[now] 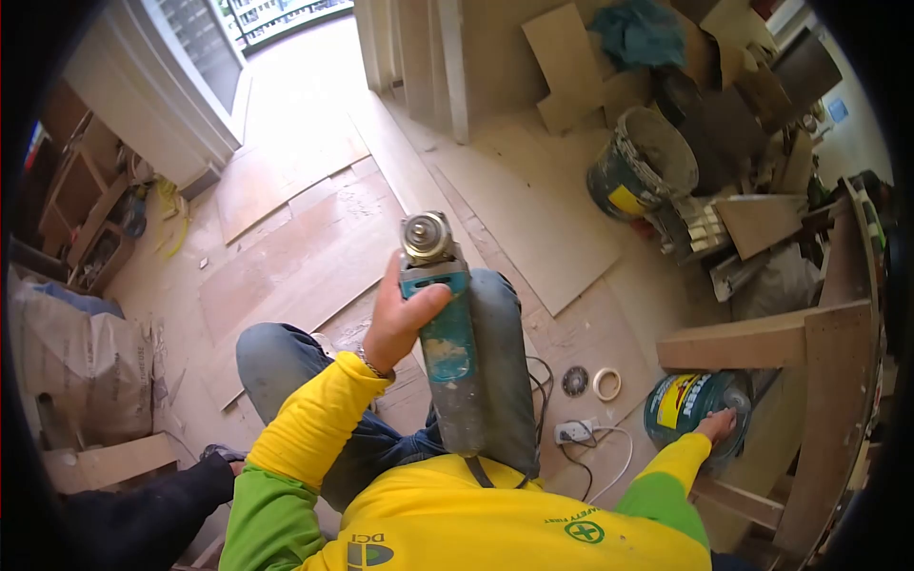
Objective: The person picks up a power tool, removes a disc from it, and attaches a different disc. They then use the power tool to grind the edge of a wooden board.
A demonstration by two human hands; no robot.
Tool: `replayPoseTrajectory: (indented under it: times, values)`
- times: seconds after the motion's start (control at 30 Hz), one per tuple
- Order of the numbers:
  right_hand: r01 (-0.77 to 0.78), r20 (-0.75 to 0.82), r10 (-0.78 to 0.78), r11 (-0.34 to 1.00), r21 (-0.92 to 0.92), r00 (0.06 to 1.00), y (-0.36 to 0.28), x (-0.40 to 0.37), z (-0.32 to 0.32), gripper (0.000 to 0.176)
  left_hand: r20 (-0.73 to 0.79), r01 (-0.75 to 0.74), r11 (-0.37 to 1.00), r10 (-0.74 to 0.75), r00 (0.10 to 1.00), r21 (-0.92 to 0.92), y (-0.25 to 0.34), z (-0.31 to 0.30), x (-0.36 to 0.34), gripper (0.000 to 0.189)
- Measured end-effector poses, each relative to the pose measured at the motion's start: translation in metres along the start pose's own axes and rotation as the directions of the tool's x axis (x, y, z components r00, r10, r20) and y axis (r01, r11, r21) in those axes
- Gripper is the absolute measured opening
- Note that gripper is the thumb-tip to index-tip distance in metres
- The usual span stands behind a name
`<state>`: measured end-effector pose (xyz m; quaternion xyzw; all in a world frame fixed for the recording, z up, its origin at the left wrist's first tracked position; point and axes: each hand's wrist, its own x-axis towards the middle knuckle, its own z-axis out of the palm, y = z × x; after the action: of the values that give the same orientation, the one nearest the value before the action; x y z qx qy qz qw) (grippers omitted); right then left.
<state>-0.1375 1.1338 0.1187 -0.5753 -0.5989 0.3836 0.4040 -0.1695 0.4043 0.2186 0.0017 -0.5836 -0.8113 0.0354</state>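
Observation:
My left hand (pixel 405 319) is wrapped round the upper body of a teal and grey angle grinder (pixel 447 343). The grinder is held upright against my right thigh, its bare spindle facing me with no disc on it. My right hand (pixel 721 425) reaches out to the right, over the open top of a dark green tub (pixel 676 404) with a yellow label. Its fingers are curled together, and whatever they hold is too small to make out. On the floor between the tub and my knee lie a dark round disc (pixel 575 382) and a roll of tape (pixel 606 384).
A white socket block (pixel 573 432) with cables lies near my right leg. A wooden frame (pixel 752 338) stands beside the tub. A plaster-smeared bucket (pixel 647 167) and offcuts are piled at upper right. Another person's dark sleeve (pixel 152 500) shows at lower left, near a sack (pixel 90 371).

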Motion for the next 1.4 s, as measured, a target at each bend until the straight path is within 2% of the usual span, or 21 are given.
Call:
replayPoseTrajectory:
  times: [0.03,0.1,0.13,0.17,0.2,0.27,0.33,0.4,0.47,0.53,0.6,0.63,0.67,0.73,0.83,0.97,1.13,1.17,1.3,1.37,1.4]
  values:
    - [0.006,0.013,-0.006,1.000,0.010,1.000,-0.010,-0.025,0.009,0.034,-0.014,0.013,1.000,-0.013,1.000,0.006,-0.001,-0.001,-0.001,0.072]
    - [0.144,0.159,-0.182,0.964,0.223,0.970,-0.024,-0.053,0.020,0.038,-0.024,0.009,1.000,-0.009,1.000,-0.007,0.002,0.001,-0.002,0.072]
    - [0.323,0.326,-0.428,0.888,0.329,0.843,0.005,-0.028,0.037,0.033,-0.046,0.024,1.000,-0.024,0.999,0.011,0.006,0.003,-0.004,0.072]
    - [0.306,0.410,-0.478,0.855,0.418,0.777,-0.001,-0.040,0.047,0.030,-0.063,0.042,0.999,-0.040,0.997,0.027,0.010,0.005,-0.006,0.072]
    - [0.278,0.479,-0.533,0.818,0.504,0.698,-0.013,-0.062,0.063,0.026,-0.076,0.038,0.999,-0.036,0.996,0.022,0.016,0.008,-0.008,0.072]
    - [-0.219,0.770,-0.426,0.790,0.572,0.475,-0.062,-0.127,0.073,0.019,-0.100,0.021,0.999,-0.017,0.995,0.039,0.018,0.009,-0.010,0.070]
    - [-0.334,0.830,-0.357,0.791,0.513,0.429,-0.136,-0.236,0.065,0.023,-0.162,0.017,0.997,-0.004,0.987,0.080,0.016,0.010,-0.012,0.069]
    - [-0.279,0.807,-0.470,0.771,0.572,0.357,-0.156,-0.289,0.092,0.023,-0.180,0.005,0.993,0.017,0.983,0.122,0.015,0.009,-0.012,0.069]
    - [-0.437,0.854,-0.515,0.787,0.435,-0.077,-0.190,-0.343,0.088,0.022,-0.199,-0.004,0.986,0.037,0.979,0.165,0.018,0.010,-0.014,0.069]
    - [-0.460,0.805,-0.469,0.842,0.282,-0.364,-0.226,-0.397,0.077,0.022,-0.242,0.001,0.962,0.068,0.968,0.272,0.025,0.012,-0.016,0.071]
    - [-0.091,0.796,-0.362,0.926,0.366,-0.486,-0.258,-0.444,0.063,0.028,-0.254,-0.004,0.955,0.083,0.964,0.298,0.027,0.013,-0.017,0.072]
    - [0.158,0.737,-0.350,0.838,0.522,-0.579,-0.279,-0.470,0.056,0.030,-0.269,0.000,0.945,0.094,0.959,0.328,0.029,0.013,-0.017,0.073]
    - [0.373,0.686,-0.301,0.661,0.651,-0.663,-0.296,-0.495,0.049,0.032,-0.265,-0.007,0.947,0.097,0.959,0.321,0.030,0.014,-0.018,0.073]
    - [0.592,0.725,-0.144,0.481,0.646,-0.674,-0.318,-0.537,0.030,0.036,-0.321,0.021,0.923,0.112,0.940,0.385,0.034,0.017,-0.019,0.075]
    - [0.663,0.696,-0.111,0.228,0.713,-0.710,-0.329,-0.573,0.021,0.060,-0.327,0.012,0.903,0.143,0.934,0.429,0.040,0.018,-0.022,0.076]
    - [0.695,0.701,-0.029,0.107,0.711,-0.713,-0.345,-0.604,0.015,0.065,-0.321,0.001,0.894,0.160,0.933,0.448,0.039,0.016,-0.021,0.074]
    - [0.762,0.768,0.062,-0.098,0.640,-0.637,-0.361,-0.620,-0.002,0.061,-0.313,-0.035,0.902,0.185,0.932,0.430,0.040,0.015,-0.022,0.074]
    - [0.763,0.769,0.063,-0.100,0.639,-0.636,-0.362,-0.617,-0.001,0.061,-0.313,-0.035,0.903,0.184,0.932,0.428,0.040,0.014,-0.021,0.074]
    - [0.656,0.662,-0.044,0.098,0.748,-0.748,-0.371,-0.594,0.007,0.050,-0.307,-0.013,0.908,0.155,0.939,0.418,0.040,0.012,-0.022,0.072]
    - [0.646,0.678,0.086,0.413,0.642,-0.730,-0.370,-0.586,0.013,0.045,-0.292,-0.011,0.916,0.139,0.946,0.400,0.041,0.012,-0.022,0.071]
    - [0.619,0.664,0.105,0.493,0.612,-0.740,-0.364,-0.581,0.019,0.041,-0.281,-0.017,0.922,0.135,0.950,0.386,0.041,0.012,-0.022,0.071]
